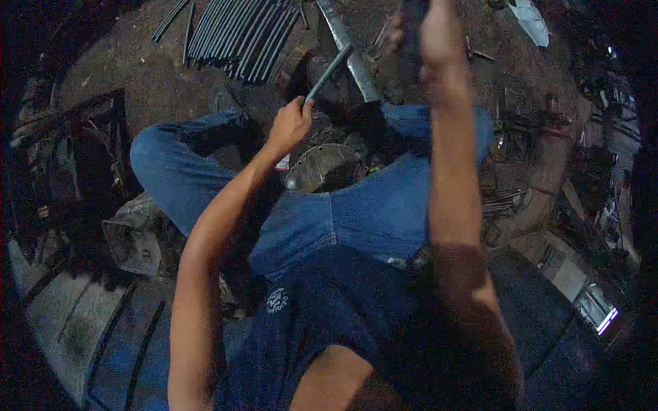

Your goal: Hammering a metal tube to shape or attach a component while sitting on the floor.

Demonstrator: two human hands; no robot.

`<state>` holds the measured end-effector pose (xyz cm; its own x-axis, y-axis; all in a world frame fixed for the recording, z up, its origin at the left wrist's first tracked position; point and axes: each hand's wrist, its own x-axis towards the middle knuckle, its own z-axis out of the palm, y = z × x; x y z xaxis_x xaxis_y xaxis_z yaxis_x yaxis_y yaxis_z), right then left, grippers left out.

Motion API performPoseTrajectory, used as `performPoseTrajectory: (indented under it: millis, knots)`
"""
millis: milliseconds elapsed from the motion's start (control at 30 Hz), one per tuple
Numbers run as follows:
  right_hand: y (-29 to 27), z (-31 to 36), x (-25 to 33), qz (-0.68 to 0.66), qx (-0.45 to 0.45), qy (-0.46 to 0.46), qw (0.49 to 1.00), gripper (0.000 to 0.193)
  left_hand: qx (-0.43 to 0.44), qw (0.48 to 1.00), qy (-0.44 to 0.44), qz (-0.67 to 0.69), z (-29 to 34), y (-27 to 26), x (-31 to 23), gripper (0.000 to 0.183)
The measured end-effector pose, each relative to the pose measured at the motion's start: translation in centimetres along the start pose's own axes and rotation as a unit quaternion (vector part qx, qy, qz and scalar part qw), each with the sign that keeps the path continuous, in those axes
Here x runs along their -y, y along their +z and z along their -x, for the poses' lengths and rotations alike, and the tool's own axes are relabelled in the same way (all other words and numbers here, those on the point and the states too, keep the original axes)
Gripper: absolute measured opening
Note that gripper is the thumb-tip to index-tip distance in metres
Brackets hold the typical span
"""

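Observation:
My left hand (291,125) is closed round one end of a grey metal rod (330,71). The rod slants up and to the right, its far end over a long pale metal bar (358,68) on the ground. Raised at the upper right is my right hand (439,38), smeared by motion. Its fingers seem closed on a dark, blurred thing (414,31) whose kind I cannot make out. Beyond my left hand, a row of similar rods (240,38) lies side by side on the dirt ground.
My bent legs in blue jeans (185,164) frame the work spot. Between them sits a round, dirty metal part (323,166). A boxy metal casting (137,240) lies at the left. Scrap metal clutters both sides, and a white piece (529,22) lies far right.

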<state>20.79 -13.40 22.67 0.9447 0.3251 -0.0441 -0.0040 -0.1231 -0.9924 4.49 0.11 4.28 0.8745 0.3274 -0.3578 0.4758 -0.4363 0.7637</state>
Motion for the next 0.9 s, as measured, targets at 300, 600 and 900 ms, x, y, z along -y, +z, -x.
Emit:
performPoseTrajectory:
  millis: [300, 600, 900]
  knots:
    - [1.5, 0.7, -1.3, 0.050, -0.147, -0.021, 0.988, 0.059, -0.016, 1.000, 0.006, -0.006, -0.3, 0.0, -0.1, 0.038]
    - [-1.6, 5.0, -11.9, -0.094, -0.050, 0.295, 0.949, 0.061, -0.006, 0.999, 0.037, 0.035, -0.3, 0.1, 1.0, 0.042]
    - [1.6, 6.8, -11.8, -0.024, -0.090, 0.360, 0.928, 0.056, 0.010, 1.000, 0.025, -0.014, -1.0, -0.1, 0.9, 0.042]
